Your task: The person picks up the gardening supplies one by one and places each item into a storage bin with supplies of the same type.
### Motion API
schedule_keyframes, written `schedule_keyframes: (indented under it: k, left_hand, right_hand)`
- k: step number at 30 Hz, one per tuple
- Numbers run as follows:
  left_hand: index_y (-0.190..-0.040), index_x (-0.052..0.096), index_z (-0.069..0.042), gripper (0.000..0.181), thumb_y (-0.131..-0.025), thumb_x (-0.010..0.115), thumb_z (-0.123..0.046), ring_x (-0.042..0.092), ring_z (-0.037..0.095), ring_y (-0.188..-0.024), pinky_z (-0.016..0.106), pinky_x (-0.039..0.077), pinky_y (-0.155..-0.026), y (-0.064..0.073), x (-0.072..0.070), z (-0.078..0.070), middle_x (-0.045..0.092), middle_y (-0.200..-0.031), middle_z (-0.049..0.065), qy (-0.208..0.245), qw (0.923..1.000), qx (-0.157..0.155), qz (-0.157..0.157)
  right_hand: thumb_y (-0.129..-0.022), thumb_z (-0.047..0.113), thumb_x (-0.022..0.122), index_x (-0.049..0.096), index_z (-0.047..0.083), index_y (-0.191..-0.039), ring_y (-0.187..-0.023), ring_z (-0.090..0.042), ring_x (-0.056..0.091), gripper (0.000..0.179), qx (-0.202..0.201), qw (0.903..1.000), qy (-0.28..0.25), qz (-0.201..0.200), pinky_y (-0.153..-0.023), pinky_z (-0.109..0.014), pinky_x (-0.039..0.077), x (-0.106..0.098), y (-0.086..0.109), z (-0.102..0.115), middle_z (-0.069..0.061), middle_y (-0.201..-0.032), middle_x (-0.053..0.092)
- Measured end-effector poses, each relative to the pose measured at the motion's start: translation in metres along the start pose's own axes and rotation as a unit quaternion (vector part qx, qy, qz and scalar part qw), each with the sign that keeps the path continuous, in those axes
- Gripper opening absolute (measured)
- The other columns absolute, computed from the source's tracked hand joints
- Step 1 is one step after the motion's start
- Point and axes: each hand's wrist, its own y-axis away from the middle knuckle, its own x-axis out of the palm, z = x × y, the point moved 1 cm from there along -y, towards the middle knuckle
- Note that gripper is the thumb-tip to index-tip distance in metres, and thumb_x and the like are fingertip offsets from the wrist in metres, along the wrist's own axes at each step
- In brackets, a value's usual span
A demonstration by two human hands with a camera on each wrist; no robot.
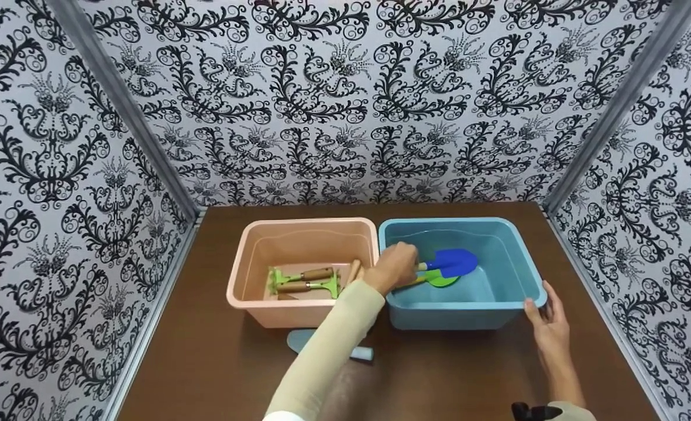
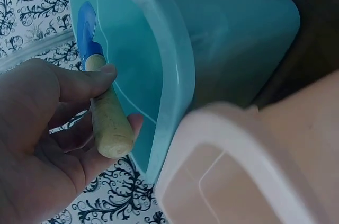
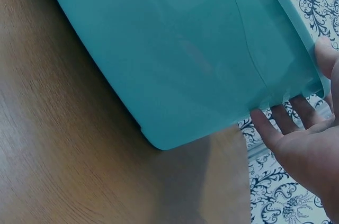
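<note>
My left hand (image 1: 396,268) reaches over the near left side of the blue plastic bin (image 1: 462,305). It grips a toy shovel by its wooden handle (image 2: 110,121), thumb along the top. The shovel's blue blade (image 1: 456,263) points right, above a green-bladed shovel (image 1: 443,279) lying in the bin. My right hand (image 1: 551,324) holds the bin's near right corner. In the right wrist view its thumb (image 3: 326,57) lies at the rim, with fingertips against the outer wall.
A peach bin (image 1: 304,224) stands directly left of the blue one. Inside are green-headed hand rakes (image 1: 310,285) with wooden handles. In front, partly under my left forearm, lies a grey-blue tool (image 1: 300,339) on the brown table (image 1: 193,351). Patterned panels (image 1: 345,117) enclose the back and sides.
</note>
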Motion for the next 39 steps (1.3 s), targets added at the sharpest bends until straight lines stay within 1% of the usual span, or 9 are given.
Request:
schedule_keyframes:
  k: [4, 7, 11, 13, 17, 22, 27, 32, 39]
  left_hand:
    - [-0.064, 0.060, -0.012, 0.029, -0.090, 0.068, -0.019, 0.049, 0.014, -0.064, 0.032, 0.050, -0.063, -0.001, 0.008, -0.001, 0.061, -0.072, 0.001, 0.044, 0.9990, -0.011, 0.004]
    - [-0.062, 0.060, -0.012, 0.035, -0.092, 0.070, -0.027, 0.048, 0.013, -0.061, 0.031, 0.049, -0.062, -0.005, 0.022, 0.002, 0.060, -0.068, -0.001, 0.078, 0.9967, -0.019, -0.001]
    - [-0.075, 0.072, -0.012, 0.017, -0.089, 0.072, -0.020, 0.050, 0.012, -0.063, 0.028, 0.046, -0.060, -0.005, 0.030, -0.002, 0.066, -0.075, -0.001, 0.097, 0.9942, -0.042, 0.018]
    - [-0.080, 0.074, -0.010, 0.007, -0.087, 0.071, -0.011, 0.049, 0.013, -0.064, 0.026, 0.044, -0.059, -0.002, 0.026, -0.007, 0.066, -0.076, 0.000, 0.096, 0.9930, -0.057, 0.037]
    - [-0.080, 0.072, -0.009, 0.007, -0.086, 0.070, -0.008, 0.047, 0.013, -0.063, 0.025, 0.039, -0.055, -0.004, 0.032, -0.007, 0.060, -0.073, -0.001, 0.096, 0.9920, -0.068, 0.046]
    - [-0.083, 0.070, -0.008, 0.005, -0.088, 0.069, -0.007, 0.046, 0.013, -0.065, 0.026, 0.040, -0.057, -0.004, 0.040, -0.007, 0.057, -0.075, 0.000, 0.083, 0.9923, -0.070, 0.060]
    - [-0.083, 0.064, -0.010, 0.010, -0.092, 0.068, -0.012, 0.045, 0.014, -0.069, 0.028, 0.041, -0.061, -0.003, 0.039, -0.013, 0.055, -0.080, 0.001, 0.051, 0.9932, -0.071, 0.077]
    - [-0.090, 0.067, -0.009, 0.008, -0.094, 0.068, -0.017, 0.047, 0.014, -0.070, 0.027, 0.043, -0.062, -0.001, 0.034, -0.020, 0.062, -0.085, 0.002, 0.025, 0.9927, -0.072, 0.093]
    - [-0.087, 0.069, -0.010, 0.014, -0.095, 0.069, -0.021, 0.048, 0.011, -0.069, 0.026, 0.052, -0.065, 0.003, 0.032, -0.023, 0.067, -0.085, 0.000, -0.018, 0.9921, -0.063, 0.107]
  right_hand:
    - [-0.102, 0.019, 0.058, 0.019, 0.029, -0.161, -0.156, -0.025, 0.012, 0.072, -0.012, 0.9999, -0.006, 0.000, -0.121, -0.015, 0.022, 0.001, 0.001, -0.001, -0.008, -0.169, 0.012]
    - [-0.102, 0.018, 0.058, 0.019, 0.027, -0.161, -0.156, -0.024, 0.012, 0.071, -0.020, 0.9998, -0.006, 0.001, -0.120, -0.012, 0.023, 0.001, 0.001, -0.001, -0.007, -0.169, 0.012]
    - [-0.102, 0.017, 0.057, 0.020, 0.028, -0.161, -0.156, -0.023, 0.012, 0.071, -0.017, 0.9998, -0.012, -0.003, -0.120, -0.013, 0.022, 0.001, 0.001, -0.002, -0.006, -0.169, 0.012]
    - [-0.102, 0.016, 0.057, 0.020, 0.027, -0.161, -0.156, -0.023, 0.012, 0.070, -0.017, 0.9997, -0.016, -0.006, -0.120, -0.013, 0.022, 0.001, 0.001, -0.002, -0.006, -0.169, 0.012]
    - [-0.102, 0.016, 0.058, 0.021, 0.025, -0.161, -0.156, -0.023, 0.013, 0.070, -0.022, 0.9994, -0.023, -0.011, -0.121, -0.014, 0.021, 0.002, 0.001, -0.001, -0.007, -0.169, 0.012]
    - [-0.102, 0.016, 0.058, 0.021, 0.026, -0.161, -0.156, -0.024, 0.014, 0.071, -0.017, 0.9995, -0.023, -0.011, -0.121, -0.015, 0.021, 0.004, 0.001, 0.000, -0.008, -0.169, 0.013]
    - [-0.102, 0.017, 0.058, 0.019, 0.027, -0.161, -0.156, -0.025, 0.014, 0.071, -0.018, 0.9997, -0.010, -0.010, -0.121, -0.016, 0.021, 0.003, 0.002, 0.000, -0.009, -0.169, 0.013]
    - [-0.102, 0.018, 0.058, 0.019, 0.027, -0.161, -0.156, -0.025, 0.014, 0.071, -0.020, 0.9997, -0.002, -0.011, -0.121, -0.015, 0.021, 0.003, 0.002, 0.000, -0.009, -0.169, 0.013]
    - [-0.102, 0.017, 0.058, 0.020, 0.026, -0.161, -0.156, -0.025, 0.014, 0.071, -0.020, 0.9998, -0.001, -0.009, -0.120, -0.014, 0.023, 0.003, 0.004, 0.000, -0.011, -0.168, 0.014]
